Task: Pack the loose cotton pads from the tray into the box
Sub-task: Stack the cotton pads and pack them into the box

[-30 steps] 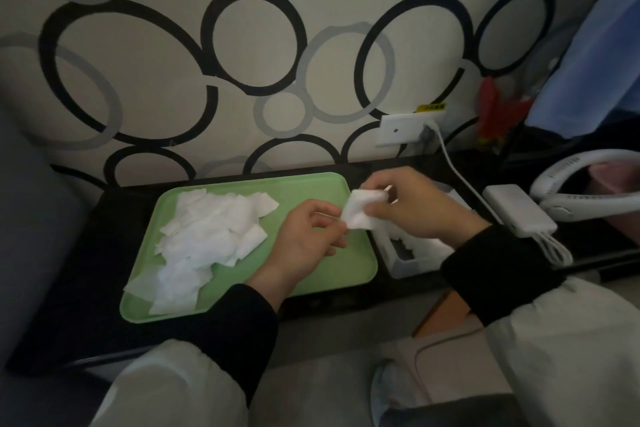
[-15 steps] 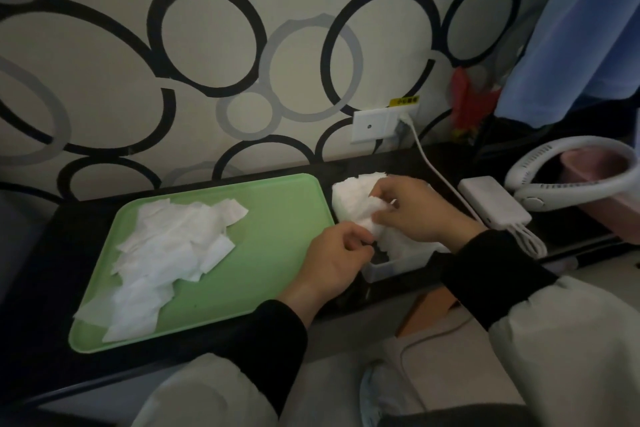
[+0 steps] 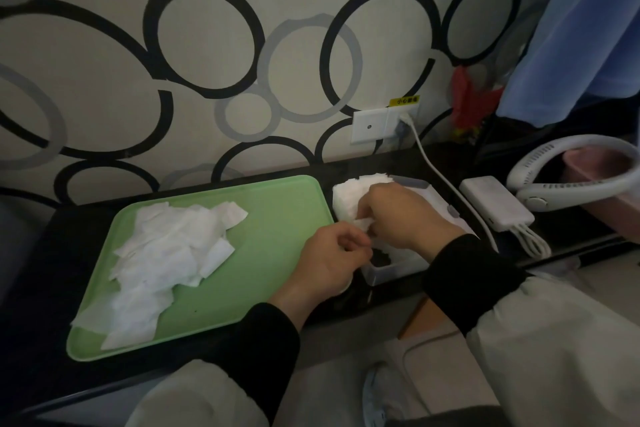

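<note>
Black counter (image 3: 69,229): power bank (image 3: 495,208) beside box (image 3: 391,270); right fingers (image 3: 370,210) pinch pad (image 3: 363,222), left fingers (image 3: 348,244) curled.

Your tray (image 3: 270,236) smooth matt green plastic, your pads (image 3: 166,253) soft fibrous white cotton, your box (image 3: 391,270) translucent plastic, your counter (image 3: 433,159) glossy black, your sleeves (image 3: 471,274) matt black cloth

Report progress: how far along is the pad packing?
Done: a stack of pads sits in the box. In hand: the right hand pinches one pad at the box, left hand close by. Left: a large pile lies on the tray.
</note>
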Tool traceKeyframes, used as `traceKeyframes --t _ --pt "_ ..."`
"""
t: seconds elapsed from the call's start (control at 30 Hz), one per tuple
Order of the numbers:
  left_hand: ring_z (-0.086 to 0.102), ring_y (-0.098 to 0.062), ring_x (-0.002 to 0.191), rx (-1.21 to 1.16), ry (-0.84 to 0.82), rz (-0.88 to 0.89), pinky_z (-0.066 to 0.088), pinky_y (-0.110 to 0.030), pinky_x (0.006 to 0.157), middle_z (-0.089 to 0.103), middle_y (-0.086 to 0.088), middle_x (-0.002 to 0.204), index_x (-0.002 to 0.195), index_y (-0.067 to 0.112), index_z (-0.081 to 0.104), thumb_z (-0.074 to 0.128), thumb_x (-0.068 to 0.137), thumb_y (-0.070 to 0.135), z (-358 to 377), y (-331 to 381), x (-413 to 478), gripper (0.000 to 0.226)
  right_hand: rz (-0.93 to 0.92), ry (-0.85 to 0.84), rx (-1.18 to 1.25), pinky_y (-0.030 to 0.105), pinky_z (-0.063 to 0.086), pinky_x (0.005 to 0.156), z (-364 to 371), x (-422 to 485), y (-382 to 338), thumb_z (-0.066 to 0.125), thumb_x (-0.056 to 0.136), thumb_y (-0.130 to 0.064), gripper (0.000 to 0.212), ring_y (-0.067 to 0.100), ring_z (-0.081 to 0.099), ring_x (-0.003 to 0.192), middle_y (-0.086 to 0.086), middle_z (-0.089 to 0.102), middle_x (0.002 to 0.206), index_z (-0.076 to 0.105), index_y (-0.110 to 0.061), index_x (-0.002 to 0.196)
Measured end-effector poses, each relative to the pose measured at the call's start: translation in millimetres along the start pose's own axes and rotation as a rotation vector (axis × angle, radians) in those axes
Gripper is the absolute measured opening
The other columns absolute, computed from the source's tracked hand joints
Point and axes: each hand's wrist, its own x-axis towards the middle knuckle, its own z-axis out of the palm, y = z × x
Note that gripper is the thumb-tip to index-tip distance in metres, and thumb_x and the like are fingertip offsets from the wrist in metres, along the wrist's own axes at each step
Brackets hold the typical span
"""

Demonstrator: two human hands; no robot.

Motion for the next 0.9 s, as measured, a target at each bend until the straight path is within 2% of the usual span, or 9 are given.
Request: traceKeyframes --t 0.17,0.33,0.47,0.57,0.67,0.8,0.9 --pt "0.061 -0.005 0.069 -0.039 0.051 -0.023 0.043 -0.019 0.062 0.065 0.01 0.077 0.086 0.022 0.072 0.068 0.088 0.013 -13 1 -1 0.01 0.019 -0.028 0.015 0.036 0.052 0.09 -7 2 5 0.069 0.087 -0.016 0.023 0.02 0.061 0.107 0.0 0.066 0.112 0.071 -0.025 0.107" --pt "0.062 -0.01 0.067 -0.095 0.118 -0.046 0.042 -0.015 0.057 0.066 0.002 0.074 0.083 0.021 0.071 0.069 0.087 0.012 -27 1 -5 0.01 0.025 0.022 0.009 0.04 0.054 0.085 5 3 1 0.064 0.087 -0.014 0.023 0.022 0.061 0.102 0.003 0.065 0.111 0.07 -0.028 0.103" --pt "0.064 -0.013 0.067 -0.086 0.142 -0.061 0.043 -0.02 0.059 0.066 0.0 0.075 0.081 0.022 0.07 0.068 0.086 0.01 -42 -2 -8 0.013 0.049 0.046 -0.042 0.041 0.056 0.084 -1 2 0 0.06 0.088 -0.013 0.027 0.021 0.063 0.102 -0.002 0.067 0.109 0.07 -0.032 0.105" --pt "0.065 -0.014 0.068 -0.087 0.166 -0.069 0.044 -0.019 0.059 0.067 0.0 0.077 0.082 0.02 0.07 0.067 0.087 0.009 -59 -3 -15 0.012 0.063 0.103 -0.056 0.042 0.055 0.083 -13 2 -9 0.058 0.089 -0.013 0.03 0.021 0.065 0.098 -0.003 0.068 0.106 0.068 -0.035 0.107" --pt "0.065 -0.013 0.07 -0.093 0.208 -0.075 0.046 -0.02 0.058 0.068 0.0 0.078 0.085 0.018 0.071 0.067 0.088 0.01 -80 -6 -23 0.009 0.039 0.145 0.091 0.043 0.055 0.085 -21 4 -34 0.059 0.088 -0.02 0.02 0.021 0.066 0.097 -0.005 0.07 0.103 0.068 -0.034 0.099" --pt "0.063 -0.013 0.071 -0.107 0.315 -0.112 0.046 -0.019 0.057 0.067 -0.003 0.079 0.091 0.015 0.07 0.07 0.087 0.008 -116 -11 -35 0.008 -0.064 0.084 0.349 0.037 0.056 0.085 -9 13 -84 0.064 0.084 -0.025 0.009 0.013 0.066 0.091 -0.014 0.069 0.087 0.07 -0.033 0.084" --pt "0.062 -0.013 0.071 -0.055 0.427 -0.127 0.044 -0.021 0.06 0.067 -0.002 0.08 0.089 0.015 0.071 0.074 0.082 0.006 -147 -20 -46 0.012 -0.132 -0.006 0.429 0.035 0.055 0.086 12 23 -119 0.064 0.087 -0.023 0.01 0.013 0.066 0.091 -0.014 0.067 0.087 0.073 -0.029 0.089"
